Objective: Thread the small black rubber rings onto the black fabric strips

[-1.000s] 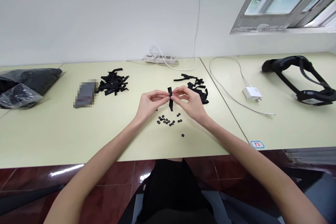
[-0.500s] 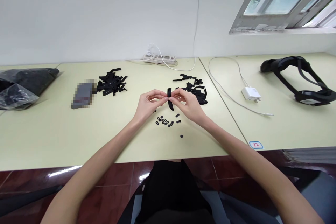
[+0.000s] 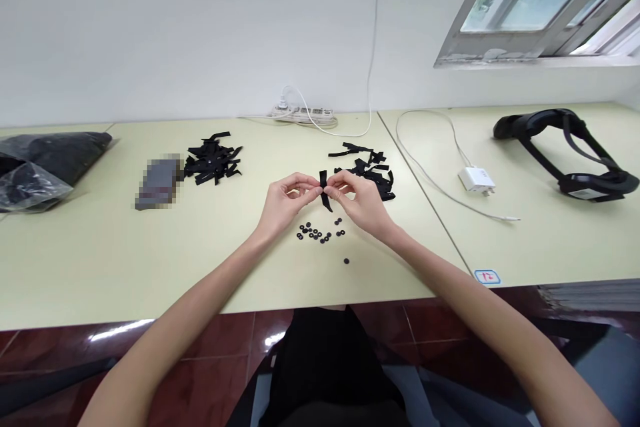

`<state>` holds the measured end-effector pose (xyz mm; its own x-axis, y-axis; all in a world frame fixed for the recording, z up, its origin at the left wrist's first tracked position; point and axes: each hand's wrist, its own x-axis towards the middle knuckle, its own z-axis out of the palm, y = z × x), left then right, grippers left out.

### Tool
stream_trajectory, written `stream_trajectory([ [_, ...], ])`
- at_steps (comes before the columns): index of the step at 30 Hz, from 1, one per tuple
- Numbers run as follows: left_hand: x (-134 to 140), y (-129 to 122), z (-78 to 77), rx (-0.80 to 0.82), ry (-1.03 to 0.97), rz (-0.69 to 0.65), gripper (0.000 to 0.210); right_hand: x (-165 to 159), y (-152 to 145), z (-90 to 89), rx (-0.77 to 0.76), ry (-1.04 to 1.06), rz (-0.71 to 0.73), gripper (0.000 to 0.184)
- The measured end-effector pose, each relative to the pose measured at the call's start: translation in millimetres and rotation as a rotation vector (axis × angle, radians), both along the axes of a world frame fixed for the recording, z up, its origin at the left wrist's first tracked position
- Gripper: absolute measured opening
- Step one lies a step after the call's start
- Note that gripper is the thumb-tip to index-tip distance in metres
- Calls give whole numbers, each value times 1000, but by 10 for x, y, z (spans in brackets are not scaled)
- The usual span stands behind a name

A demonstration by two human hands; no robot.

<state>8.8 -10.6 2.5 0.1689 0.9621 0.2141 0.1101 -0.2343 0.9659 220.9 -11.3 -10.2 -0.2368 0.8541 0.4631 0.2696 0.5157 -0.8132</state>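
Observation:
Between my two hands a short black fabric strip (image 3: pixel 327 201) hangs roughly upright above the table. My left hand (image 3: pixel 287 203) pinches its left edge with thumb and fingertips. Opposite it, my right hand (image 3: pixel 361 200) pinches the right edge the same way. Whether a small part sits under the fingertips is hidden. Just below the hands lie several small round black pieces (image 3: pixel 315 234), some with a light centre hole, and one lone piece (image 3: pixel 347 261) nearer the front edge. A pile of black strips (image 3: pixel 383 181) lies partly behind my right hand.
Another heap of black strips (image 3: pixel 213 160) lies at the left, beside a blurred-out dark object (image 3: pixel 159 181). A plastic bag (image 3: pixel 55 167) stands far left. Toward the wall sits a power strip (image 3: pixel 305 114). On the right are a white charger (image 3: pixel 477 180) with cable and a black headset (image 3: pixel 595 180).
Both hands keep their pinch on the strip, almost in the same place. The strip looks slightly more squeezed in at its middle. The view has shifted a little.

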Motion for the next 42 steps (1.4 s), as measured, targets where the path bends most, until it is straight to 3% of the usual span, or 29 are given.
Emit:
stream_trajectory([
  [3, 3, 5, 25, -10, -47, -25, 44, -1, 16, 43, -144, 99, 78, 32],
  [7, -7, 14, 28, -128, -125, -29, 47, -5, 16, 60, -176, 168, 123, 28],
  [14, -43, 55, -28, -354, -258, -43, 52, -15, -41, 36, 131, 27, 92, 19],
  [17, -40, 60, -39, -384, -280, -84, 55, -13, -48, 51, 159, 10, 54, 8],
  [24, -43, 40, -7, -272, -155, -159, 43, 1, -33, 93, -75, 102, 57, 20],
  [29, -39, 24, 21, -144, -47, -168, 38, 18, -8, 75, -98, 114, 23, 27],
  [37, -12, 35, -30, -96, -55, -84, 44, 2, -1, 50, -9, 1, 1, 17],
  [42, -23, 43, -22, -117, -98, -73, 42, 5, -10, 69, -188, 138, 58, 31],
])
